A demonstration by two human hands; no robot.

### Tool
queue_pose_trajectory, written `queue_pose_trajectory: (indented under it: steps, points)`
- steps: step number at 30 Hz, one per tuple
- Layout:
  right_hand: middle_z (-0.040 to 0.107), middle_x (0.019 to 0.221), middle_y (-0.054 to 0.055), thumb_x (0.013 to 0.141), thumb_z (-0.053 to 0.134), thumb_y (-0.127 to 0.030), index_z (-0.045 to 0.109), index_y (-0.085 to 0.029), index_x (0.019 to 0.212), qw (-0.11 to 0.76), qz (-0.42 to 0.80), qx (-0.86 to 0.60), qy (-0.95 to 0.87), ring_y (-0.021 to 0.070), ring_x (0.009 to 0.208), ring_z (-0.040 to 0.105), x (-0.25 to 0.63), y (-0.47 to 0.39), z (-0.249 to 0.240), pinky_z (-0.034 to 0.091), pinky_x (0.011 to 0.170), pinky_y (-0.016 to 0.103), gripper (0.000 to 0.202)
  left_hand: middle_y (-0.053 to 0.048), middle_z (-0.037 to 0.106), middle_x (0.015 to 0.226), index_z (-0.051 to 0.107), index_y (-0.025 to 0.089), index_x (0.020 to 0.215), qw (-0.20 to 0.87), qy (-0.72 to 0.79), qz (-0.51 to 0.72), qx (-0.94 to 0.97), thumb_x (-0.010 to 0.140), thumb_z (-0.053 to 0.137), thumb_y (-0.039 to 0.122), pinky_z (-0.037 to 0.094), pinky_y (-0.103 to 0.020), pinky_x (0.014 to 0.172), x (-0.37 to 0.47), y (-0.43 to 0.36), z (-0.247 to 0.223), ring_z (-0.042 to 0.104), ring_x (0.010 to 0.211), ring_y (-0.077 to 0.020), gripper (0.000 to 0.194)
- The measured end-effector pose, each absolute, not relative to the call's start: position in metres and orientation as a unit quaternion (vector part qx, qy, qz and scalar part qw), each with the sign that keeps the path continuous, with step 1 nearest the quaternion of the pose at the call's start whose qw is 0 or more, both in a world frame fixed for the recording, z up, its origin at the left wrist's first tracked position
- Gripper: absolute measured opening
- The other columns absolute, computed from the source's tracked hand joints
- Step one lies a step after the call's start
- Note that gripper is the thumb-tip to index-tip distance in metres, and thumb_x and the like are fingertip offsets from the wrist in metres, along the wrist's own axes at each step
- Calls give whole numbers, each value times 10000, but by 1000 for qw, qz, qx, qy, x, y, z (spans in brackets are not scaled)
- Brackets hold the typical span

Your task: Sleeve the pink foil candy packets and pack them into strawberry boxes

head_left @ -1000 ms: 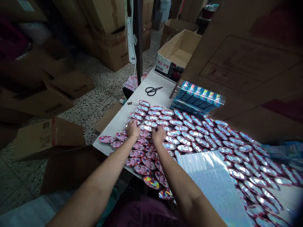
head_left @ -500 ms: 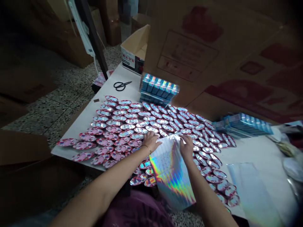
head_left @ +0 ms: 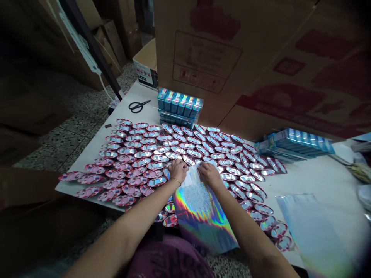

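A shiny rainbow-reflecting holographic sheet (head_left: 199, 208) lies across the front of the table, its lower end hanging over the edge towards my body. My left hand (head_left: 178, 170), a thin bangle at its wrist, has its fingers curled at the sheet's upper left corner. At the top edge, more to the right, my right hand (head_left: 209, 174) pinches the sheet with bent fingers. Around and beyond both hands stand many close-packed oval-topped packs (head_left: 135, 144) with red rims. Most tops look silvery; those at the left front look pinkish. What lies under my fingertips is too small to make out.
Black scissors (head_left: 139, 106) lie at the far left of the white table (head_left: 290, 181). Blue boxes in clear wrap (head_left: 179, 104) stand behind the packs, with more blue boxes (head_left: 301, 143) at right. A large carton (head_left: 246, 77) rises behind. Another holographic sheet (head_left: 313, 231) lies right.
My view has shifted, so the table scene sits slightly further left. My right hand has moved in along the sheet's top edge, closer to my left hand, whose fingers are more curled.
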State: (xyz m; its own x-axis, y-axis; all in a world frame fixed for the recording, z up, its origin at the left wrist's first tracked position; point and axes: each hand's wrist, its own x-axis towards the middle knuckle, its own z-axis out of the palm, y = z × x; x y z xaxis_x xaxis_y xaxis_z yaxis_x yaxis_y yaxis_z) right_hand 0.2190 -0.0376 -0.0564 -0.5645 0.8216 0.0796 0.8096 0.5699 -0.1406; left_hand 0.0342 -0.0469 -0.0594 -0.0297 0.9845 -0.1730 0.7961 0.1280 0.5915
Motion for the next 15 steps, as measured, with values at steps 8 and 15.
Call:
queue_pose_trajectory:
  steps: [8,15]
  points:
    - [588,1069,71,834,495,-273,600,-241,1055,71,67,-481,-871,212,945,478,217,-26,-43,354,753,325,247,-8,555,958,566,205,722,260,681,200,655,740,605,296,272,-320,772,35,-49,-60,422,964,-187,101]
    - [627,822,47,815,512,-235,651,-204,803,95,132,-493,-855,173,808,507,217,-24,-41,334,729,288,144,-20,590,928,571,210,773,270,661,172,678,795,531,314,267,-327,792,33,-55,-52,438,967,-187,114]
